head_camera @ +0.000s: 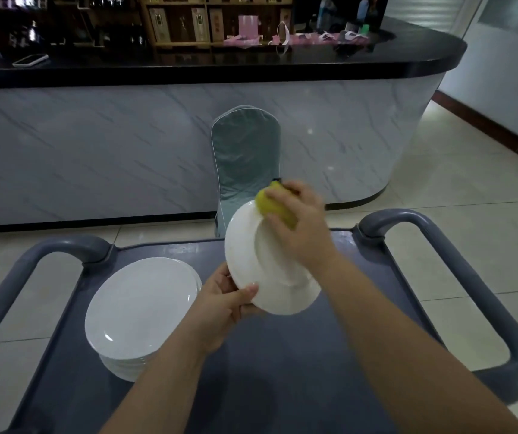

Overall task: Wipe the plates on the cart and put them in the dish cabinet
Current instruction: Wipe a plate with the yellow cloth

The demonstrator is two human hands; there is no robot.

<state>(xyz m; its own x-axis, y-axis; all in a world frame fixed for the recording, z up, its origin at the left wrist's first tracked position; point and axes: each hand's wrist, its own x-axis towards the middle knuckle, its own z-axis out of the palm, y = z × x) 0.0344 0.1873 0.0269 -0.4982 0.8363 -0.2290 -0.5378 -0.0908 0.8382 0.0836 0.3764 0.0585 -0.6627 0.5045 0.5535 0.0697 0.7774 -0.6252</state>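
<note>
Head view: I record the left-hand grip (223,305) pinching the lower rim of a round white ceramic plate (260,270), thumb on its face. The plate is held tilted above the grey-blue plastic cart (282,371). The right-hand grip (301,227) is curled round a yellow sponge (270,202), pressed against the plate's upper rim. A stack of white plates (141,305) rests on the cart, left of the held plate.

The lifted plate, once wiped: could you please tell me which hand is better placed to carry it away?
Left, probably. The left hand grips the plate by its lower rim, while the right hand is busy pressing the yellow sponge against it.
</note>
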